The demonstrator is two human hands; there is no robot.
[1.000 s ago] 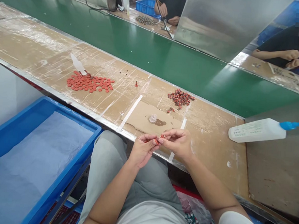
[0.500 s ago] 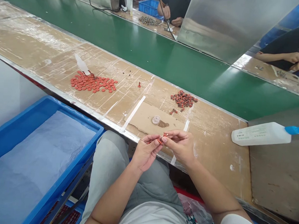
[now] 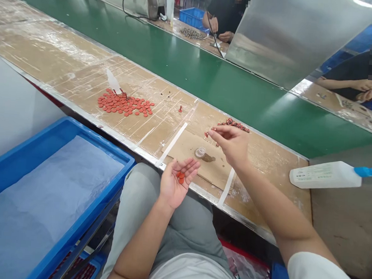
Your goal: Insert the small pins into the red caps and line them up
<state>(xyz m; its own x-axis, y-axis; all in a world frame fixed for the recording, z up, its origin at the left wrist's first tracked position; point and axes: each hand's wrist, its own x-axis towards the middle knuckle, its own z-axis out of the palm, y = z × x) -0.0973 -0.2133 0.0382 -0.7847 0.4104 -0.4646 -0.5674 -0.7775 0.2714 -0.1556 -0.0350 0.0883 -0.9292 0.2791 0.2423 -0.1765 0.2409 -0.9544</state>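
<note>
My left hand [image 3: 177, 183] is palm up below the table's front edge, fingers loosely stretched, holding a few small red discs [image 3: 181, 178] in the palm. Raised over the cardboard, my right hand [image 3: 232, 145] pinches a small red figure on a round base [image 3: 206, 133] between thumb and fingers. Just behind that hand is a heap of small red and black figures [image 3: 233, 124], partly covered by it. Beneath it, a small clear cup [image 3: 200, 152] stands on the cardboard sheet [image 3: 189, 142] beside a wet brown patch.
Left of the cardboard lie many red discs [image 3: 121, 104] with a white dropper bottle [image 3: 113, 82] and one upright figure [image 3: 180, 109]. A large white bottle [image 3: 326, 175] lies at right. Behind runs a green belt [image 3: 166, 53]. A blue tray [image 3: 128, 163] is at lower left.
My hands have parted. The right moved up and forward with the figure towards the heap; the left turned palm up, exposing the discs. The view shifted slightly.
</note>
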